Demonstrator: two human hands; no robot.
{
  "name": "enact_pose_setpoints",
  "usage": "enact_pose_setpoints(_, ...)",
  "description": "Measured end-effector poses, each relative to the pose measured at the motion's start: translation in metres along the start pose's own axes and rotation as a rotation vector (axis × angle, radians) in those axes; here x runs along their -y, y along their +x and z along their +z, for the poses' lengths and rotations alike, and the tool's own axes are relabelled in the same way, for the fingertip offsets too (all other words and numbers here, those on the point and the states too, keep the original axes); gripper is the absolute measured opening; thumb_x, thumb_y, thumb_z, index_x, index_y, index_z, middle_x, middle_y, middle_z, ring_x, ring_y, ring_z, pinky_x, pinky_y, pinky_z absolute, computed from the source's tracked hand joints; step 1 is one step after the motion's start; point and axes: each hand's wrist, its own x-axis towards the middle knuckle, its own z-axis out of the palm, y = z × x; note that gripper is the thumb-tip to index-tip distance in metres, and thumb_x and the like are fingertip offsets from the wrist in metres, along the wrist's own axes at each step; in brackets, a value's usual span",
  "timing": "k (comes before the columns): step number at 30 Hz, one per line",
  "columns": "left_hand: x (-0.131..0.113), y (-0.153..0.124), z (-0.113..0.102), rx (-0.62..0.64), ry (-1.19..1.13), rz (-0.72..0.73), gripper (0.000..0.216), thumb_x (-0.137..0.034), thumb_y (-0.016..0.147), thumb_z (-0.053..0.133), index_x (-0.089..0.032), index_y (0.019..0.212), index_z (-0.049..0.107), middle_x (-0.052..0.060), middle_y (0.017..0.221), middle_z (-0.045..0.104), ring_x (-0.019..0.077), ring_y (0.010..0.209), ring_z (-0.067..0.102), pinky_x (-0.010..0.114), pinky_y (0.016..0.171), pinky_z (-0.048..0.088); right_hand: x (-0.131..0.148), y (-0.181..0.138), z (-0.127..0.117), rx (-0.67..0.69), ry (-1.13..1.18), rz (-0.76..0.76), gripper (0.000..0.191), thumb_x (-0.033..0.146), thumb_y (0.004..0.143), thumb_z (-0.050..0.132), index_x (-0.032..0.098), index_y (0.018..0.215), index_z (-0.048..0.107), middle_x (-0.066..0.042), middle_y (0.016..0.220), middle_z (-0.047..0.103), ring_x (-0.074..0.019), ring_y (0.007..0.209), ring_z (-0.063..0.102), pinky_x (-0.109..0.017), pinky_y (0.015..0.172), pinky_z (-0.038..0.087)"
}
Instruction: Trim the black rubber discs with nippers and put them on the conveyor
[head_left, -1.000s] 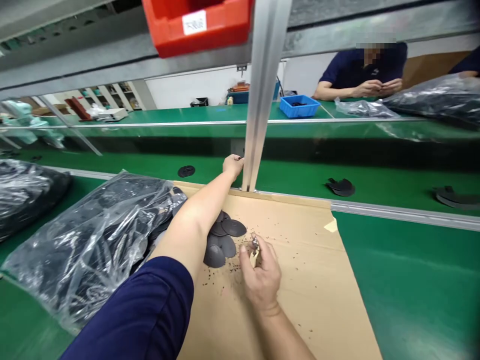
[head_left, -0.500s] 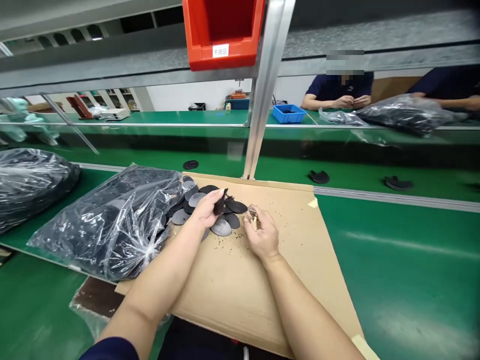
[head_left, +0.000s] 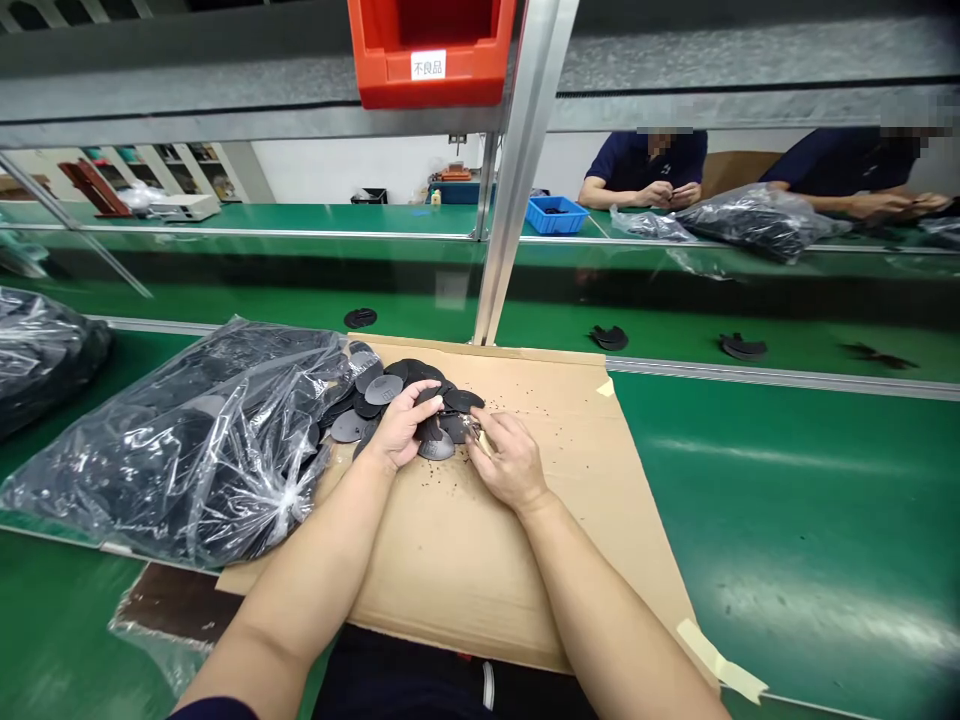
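Observation:
My left hand [head_left: 405, 428] is closed on a thin black flat piece [head_left: 429, 428], held over a heap of similar black and grey oval pieces [head_left: 348, 427]. Close on its right, my right hand [head_left: 511, 462] is closed round a small tool [head_left: 477, 430] with a shiny metal tip and a pale yellow part; the fingers hide most of it. The tool's tip is near the held piece, but I cannot tell whether they touch. Tiny black crumbs [head_left: 435, 484] lie scattered on the cardboard sheet [head_left: 450, 570] below both hands.
A clear plastic bag [head_left: 187, 440] full of black pieces lies left of the heap. Ahead stands a metal post [head_left: 517, 170], with a red bin [head_left: 431, 85] overhead. Black pieces [head_left: 609, 337] lie along the green bench. Two people sit across, near a blue basket [head_left: 556, 216].
My right hand has come closer to the left, bringing the tool near the held piece. The left hand has tipped that piece lower. The whole view has shifted slightly.

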Motion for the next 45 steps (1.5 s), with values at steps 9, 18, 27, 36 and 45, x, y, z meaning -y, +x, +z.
enact_pose_setpoints(9, -0.0016, 0.0000, -0.0023, 0.029, 0.020, -0.008, 0.051, -0.023, 0.061, 0.083, -0.015, 0.105, 0.058, -0.001, 0.070, 0.062, 0.0062, 0.055, 0.054, 0.015, 0.049, 0.042, -0.0001, -0.0011, -0.0010, 0.014, 0.004, 0.030, 0.035, 0.024, 0.086, 0.057, 0.017, 0.120, 0.060, -0.009, 0.095, 0.065, -0.0219, 0.089, 0.060, -0.037, 0.086, 0.051)
enact_pose_setpoints(18, -0.0026, -0.0019, -0.0007, 0.013, 0.060, -0.006, 0.052, -0.024, 0.059, 0.084, -0.015, 0.104, 0.060, -0.002, 0.070, 0.062, 0.0070, 0.057, 0.056, 0.017, 0.053, 0.044, 0.0006, -0.0007, -0.0033, 0.044, -0.046, -0.007, 0.033, 0.023, 0.086, 0.056, 0.017, 0.118, 0.062, -0.007, 0.090, 0.064, -0.0203, 0.084, 0.060, -0.034, 0.084, 0.050)
enact_pose_setpoints(27, -0.0043, -0.0010, -0.0031, 0.004, 0.070, -0.025, 0.056, -0.027, 0.058, 0.085, -0.014, 0.106, 0.059, -0.002, 0.068, 0.061, 0.0050, 0.052, 0.051, 0.016, 0.047, 0.039, 0.0010, -0.0004, -0.0025, 0.113, -0.065, 0.008, 0.039, 0.013, 0.079, 0.053, 0.018, 0.116, 0.063, -0.004, 0.084, 0.064, -0.0194, 0.082, 0.060, -0.030, 0.083, 0.050)
enact_pose_setpoints(36, -0.0019, 0.0010, -0.0045, -0.016, 0.062, -0.031, 0.059, -0.029, 0.057, 0.086, -0.015, 0.107, 0.059, -0.002, 0.069, 0.060, 0.0046, 0.051, 0.050, 0.015, 0.046, 0.038, 0.0019, -0.0016, -0.0015, 0.174, -0.055, 0.096, 0.045, 0.009, 0.074, 0.052, 0.020, 0.116, 0.064, -0.004, 0.085, 0.065, -0.0192, 0.082, 0.062, -0.029, 0.082, 0.051)
enact_pose_setpoints(45, 0.0044, 0.0015, -0.0022, -0.037, 0.128, 0.074, 0.057, -0.028, 0.060, 0.084, -0.016, 0.109, 0.058, 0.000, 0.079, 0.063, 0.0083, 0.065, 0.057, 0.021, 0.063, 0.047, 0.0034, -0.0036, 0.0050, 0.066, 0.282, 0.300, 0.034, 0.019, 0.080, 0.056, 0.022, 0.113, 0.065, -0.005, 0.092, 0.067, -0.0189, 0.083, 0.063, -0.032, 0.078, 0.053)
